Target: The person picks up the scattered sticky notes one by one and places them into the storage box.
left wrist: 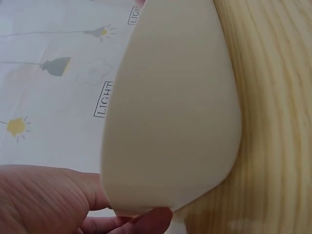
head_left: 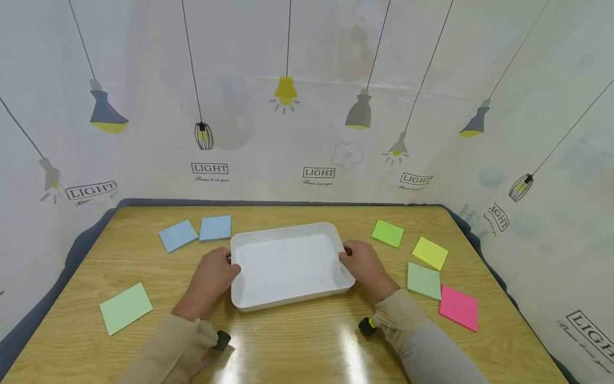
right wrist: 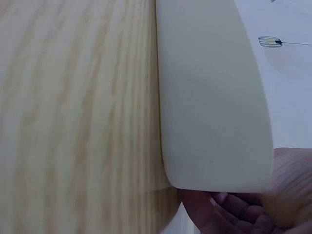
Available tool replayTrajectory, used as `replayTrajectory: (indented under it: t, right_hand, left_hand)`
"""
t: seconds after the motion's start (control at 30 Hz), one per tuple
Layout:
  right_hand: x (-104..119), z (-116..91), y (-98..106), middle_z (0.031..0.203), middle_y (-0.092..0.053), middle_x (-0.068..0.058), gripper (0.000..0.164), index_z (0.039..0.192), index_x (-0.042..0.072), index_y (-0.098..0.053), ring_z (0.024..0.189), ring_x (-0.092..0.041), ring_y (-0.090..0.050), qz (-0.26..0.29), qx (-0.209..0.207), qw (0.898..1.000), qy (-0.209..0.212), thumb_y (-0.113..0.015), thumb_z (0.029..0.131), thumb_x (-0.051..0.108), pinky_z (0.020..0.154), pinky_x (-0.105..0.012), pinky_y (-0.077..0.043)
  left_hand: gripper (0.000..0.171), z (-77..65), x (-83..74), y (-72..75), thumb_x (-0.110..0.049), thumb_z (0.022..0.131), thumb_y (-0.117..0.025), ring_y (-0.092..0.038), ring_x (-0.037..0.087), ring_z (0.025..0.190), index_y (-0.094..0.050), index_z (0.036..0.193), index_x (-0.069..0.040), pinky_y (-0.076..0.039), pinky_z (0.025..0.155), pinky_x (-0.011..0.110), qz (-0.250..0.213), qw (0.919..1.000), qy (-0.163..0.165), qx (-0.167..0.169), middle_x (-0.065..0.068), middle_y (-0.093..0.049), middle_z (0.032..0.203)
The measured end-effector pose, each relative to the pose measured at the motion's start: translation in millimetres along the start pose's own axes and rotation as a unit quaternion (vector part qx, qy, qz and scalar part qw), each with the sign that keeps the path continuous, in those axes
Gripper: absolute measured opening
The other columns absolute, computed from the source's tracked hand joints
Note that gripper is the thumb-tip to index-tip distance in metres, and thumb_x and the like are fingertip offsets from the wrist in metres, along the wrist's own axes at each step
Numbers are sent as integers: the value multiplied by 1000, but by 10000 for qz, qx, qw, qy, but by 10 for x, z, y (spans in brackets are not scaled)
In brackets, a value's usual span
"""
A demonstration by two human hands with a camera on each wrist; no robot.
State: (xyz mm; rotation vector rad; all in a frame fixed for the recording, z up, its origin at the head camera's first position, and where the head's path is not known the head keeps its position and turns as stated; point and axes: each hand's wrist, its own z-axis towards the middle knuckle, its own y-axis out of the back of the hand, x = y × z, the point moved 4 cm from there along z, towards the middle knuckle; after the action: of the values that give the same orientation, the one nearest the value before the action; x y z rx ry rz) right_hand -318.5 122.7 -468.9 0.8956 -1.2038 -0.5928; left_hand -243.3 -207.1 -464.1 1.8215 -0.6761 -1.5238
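A shallow white rectangular tray (head_left: pixel 292 266) with rounded corners sits slightly slanted at the middle of the wooden table, and nothing lies inside it. My left hand (head_left: pixel 216 271) grips its left end, thumb over the rim and fingers on the outer wall. At the opposite end my right hand (head_left: pixel 363 261) holds the rim the same way. In the left wrist view the tray's outer side (left wrist: pixel 170 112) fills the middle, with the left hand (left wrist: pixel 53 200) at its lower corner. The right wrist view has fingers of the right hand (right wrist: pixel 234 209) curled beneath the tray's end (right wrist: pixel 214 107).
Two blue sticky-note pads (head_left: pixel 178 236) lie left of the tray, and a pale green pad (head_left: pixel 126 308) nearer the front left. On the right are a bright green pad (head_left: pixel 388 233), a yellow pad (head_left: pixel 430 253), another pale green pad (head_left: pixel 424 280) and a pink pad (head_left: pixel 459 308).
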Motion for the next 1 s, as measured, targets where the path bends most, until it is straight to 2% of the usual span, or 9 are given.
replayTrajectory:
  t: [0.2,0.5,0.73,0.87,1.0]
  right_hand:
    - [-114,-73,58,63,-50,-4,15,74,11,-57,60,-16,-44,15,-67,9998,-161,-58,88,16,54,-29,-37]
    - [-270,-178,137,63,-48,-4,16,74,11,-55,59,-17,-43,-4,6,9997,-244,-57,88,18,53,-30,-36]
    - [-313,-245,201,64,-45,-4,14,75,10,-53,60,-17,-40,-133,77,9998,-87,-58,87,16,54,-31,-34]
    - [-350,-283,223,72,-52,-5,8,83,9,-57,65,-18,-44,-47,207,9995,-214,-58,86,17,57,-32,-38]
    - [-405,-310,229,84,-59,-7,16,97,6,-61,73,-18,-49,128,364,9986,-369,-59,86,17,63,-34,-44]
  left_hand:
    - [24,2,-89,-100,-13,81,-53,-52,21,74,-57,100,1,-46,61,32,-8,9999,25,100,13,-62,94]
    - [26,-19,-207,-202,-13,82,-54,-54,21,79,-57,103,1,-50,68,36,11,9999,-32,102,13,-63,98]
    - [30,-27,-270,-258,-14,83,-54,-55,22,84,-56,109,1,-51,71,38,-41,9999,-13,157,14,-63,104]
    - [33,-42,-307,-276,-14,83,-53,-56,22,88,-55,112,1,-52,75,40,-30,9998,-26,179,15,-63,107]
    - [34,-70,-335,-288,-14,83,-54,-56,22,89,-54,114,2,-52,76,40,-49,9997,41,224,15,-63,108]
